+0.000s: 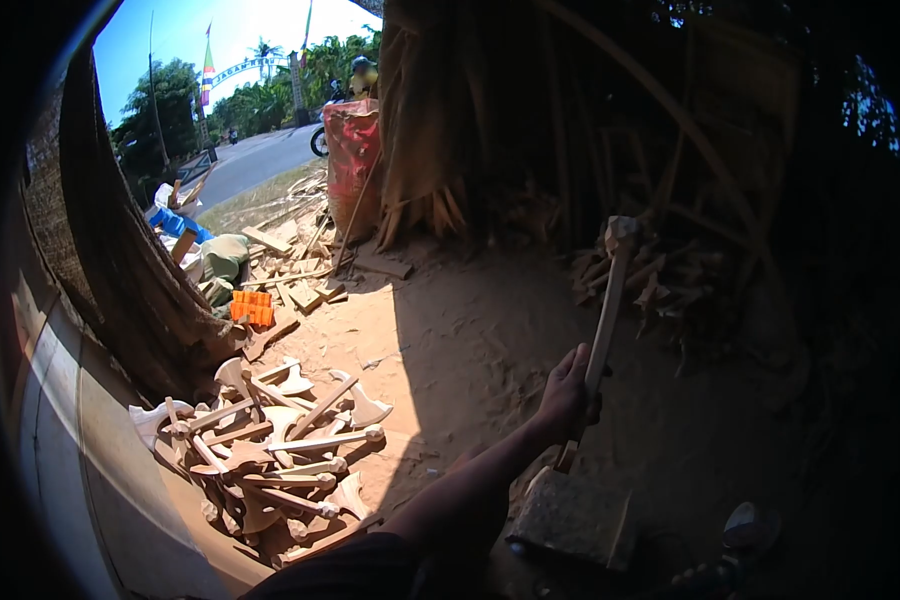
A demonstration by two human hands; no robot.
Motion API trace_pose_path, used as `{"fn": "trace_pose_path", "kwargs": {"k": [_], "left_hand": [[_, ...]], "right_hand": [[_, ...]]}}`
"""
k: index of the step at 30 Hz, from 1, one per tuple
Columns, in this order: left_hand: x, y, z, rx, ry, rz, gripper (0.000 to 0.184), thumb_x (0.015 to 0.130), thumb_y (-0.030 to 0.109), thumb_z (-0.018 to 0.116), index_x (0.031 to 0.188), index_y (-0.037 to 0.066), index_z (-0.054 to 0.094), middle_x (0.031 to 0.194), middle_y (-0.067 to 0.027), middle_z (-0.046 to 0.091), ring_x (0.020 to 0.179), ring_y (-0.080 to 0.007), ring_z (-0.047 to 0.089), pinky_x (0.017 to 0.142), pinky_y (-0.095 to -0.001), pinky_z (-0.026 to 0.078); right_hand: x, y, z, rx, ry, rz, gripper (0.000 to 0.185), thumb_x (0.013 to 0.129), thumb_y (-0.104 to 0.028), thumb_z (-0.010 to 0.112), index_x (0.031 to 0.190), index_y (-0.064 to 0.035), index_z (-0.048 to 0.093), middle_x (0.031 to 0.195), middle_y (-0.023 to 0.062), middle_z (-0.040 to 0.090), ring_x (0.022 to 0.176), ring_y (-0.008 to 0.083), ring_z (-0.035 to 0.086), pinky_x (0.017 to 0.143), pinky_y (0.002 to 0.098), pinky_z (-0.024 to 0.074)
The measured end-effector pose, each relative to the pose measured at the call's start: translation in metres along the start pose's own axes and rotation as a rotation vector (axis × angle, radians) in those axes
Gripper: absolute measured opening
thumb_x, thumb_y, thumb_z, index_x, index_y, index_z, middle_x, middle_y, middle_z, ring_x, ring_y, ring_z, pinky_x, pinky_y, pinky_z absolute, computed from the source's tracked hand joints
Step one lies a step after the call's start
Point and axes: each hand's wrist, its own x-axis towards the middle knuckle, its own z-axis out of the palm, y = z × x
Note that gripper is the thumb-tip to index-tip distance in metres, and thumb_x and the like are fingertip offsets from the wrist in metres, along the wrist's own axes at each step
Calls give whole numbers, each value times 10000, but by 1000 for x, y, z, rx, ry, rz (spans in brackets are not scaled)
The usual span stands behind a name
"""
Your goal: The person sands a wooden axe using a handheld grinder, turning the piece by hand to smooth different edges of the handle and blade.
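Taking the left hand [568, 390] as the dial's centre, it is wrapped firmly around a wooden piece [606, 307], whose knobbed top points between twelve and one. The lower end comes down at six, by the far edge of a squared block [575, 515]; the gloom hides whether they touch. At four, near the block, sits a tool with a rounded, shiny head [750, 525]. The right hand [697, 578] shows dimly just beside it, well apart from the left; I cannot tell whether it grips the tool.

Towards eight to nine, a heap of carved wooden pieces [315, 440] spills in sunlight, its right edge stopping near the shadow line. Darker wood stock [655, 285] at one o'clock limits reach behind the raised knob. The widest room for moving is over the earth floor [480, 320] towards eleven, running out to scattered offcuts [305, 285] at ten and a red container [353, 160] between ten and eleven.
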Motion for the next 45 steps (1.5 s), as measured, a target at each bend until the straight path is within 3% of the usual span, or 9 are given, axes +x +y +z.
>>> {"fn": "trace_pose_path", "kwargs": {"k": [18, 19, 20, 23, 24, 30, 38, 42, 45], "left_hand": [[21, -3, -12, -2, 131, -81, 403, 1113, 552, 336, 1196, 181, 468, 979, -32, 607, 502, -151, 499, 450, -311, 471], [21, -6, -13, -4, 127, -81, 404, 1113, 550, 334, 1196, 179, 469, 979, -34, 608, 506, -149, 499, 451, -312, 471], [23, -8, -13, -6, 122, -77, 405, 1114, 549, 332, 1195, 177, 470, 979, -36, 609, 509, -148, 499, 452, -312, 472], [19, -3, -6, 59, 136, -70, 429, 1119, 541, 317, 1163, 144, 474, 991, -50, 612, 518, -143, 496, 486, -329, 488], [19, -7, -2, 72, 130, -94, 435, 1120, 539, 313, 1153, 137, 475, 993, -52, 614, 518, -141, 494, 495, -331, 493], [33, -29, 14, 256, 64, -54, 473, 1085, 569, 407, 1145, 106, 482, 903, -42, 505, 587, -125, 478, 565, -320, 476], [47, -84, 7, 218, 123, -257, 351, 1011, 430, 619, 992, 119, 458, 711, 9, 429, 533, -116, 431, 501, -317, 417], [44, -130, -32, 309, 223, -337, 366, 1018, 430, 611, 929, 122, 435, 694, 17, 429, 467, -103, 401, 430, -322, 367], [41, -151, -53, 376, 252, -336, 372, 1013, 414, 612, 887, 120, 422, 651, 27, 407, 442, -105, 392, 407, -321, 351]], "right_hand": [[-1, -3, 11, 10, -22, -1, 792, 914, -536, 423, 1503, -9, 461, 1312, 309, 625, 1151, 522, 628, 994, 662, 507], [-5, -7, -1, -41, 49, 8, 781, 904, -486, 610, 1521, -38, 441, 1348, 283, 602, 1168, 483, 620, 986, 624, 527], [-17, -28, -24, -416, 595, 42, 623, 972, -532, 425, 1345, -68, 609, 1297, 171, 692, 1049, 371, 710, 876, 586, 605], [-9, -34, -10, -434, 681, 140, 755, 974, -581, 365, 1387, 15, 573, 1311, 190, 664, 1210, 361, 650, 1043, 587, 530], [-9, -39, -45, -311, 360, 168, 752, 972, -583, 394, 1362, 32, 583, 1279, 197, 659, 1183, 362, 647, 1018, 564, 538], [30, -3, 53, -498, 298, -114, 459, 971, -206, 632, 1372, -26, 498, 1200, 163, 623, 1084, 292, 643, 811, 467, 602], [72, 21, 90, -1181, 355, -115, 654, 852, -127, 778, 1409, -11, 455, 1094, 130, 675, 887, 200, 692, 741, 375, 605], [64, 67, 59, -1723, 360, -210, 847, 787, -302, 900, 1405, 12, 414, 1154, 175, 634, 1004, 265, 672, 871, 398, 553], [50, 89, 51, -1733, 324, 54, 966, 784, -300, 891, 1504, 11, 328, 1337, 272, 560, 1234, 357, 601, 1031, 448, 488]]}}
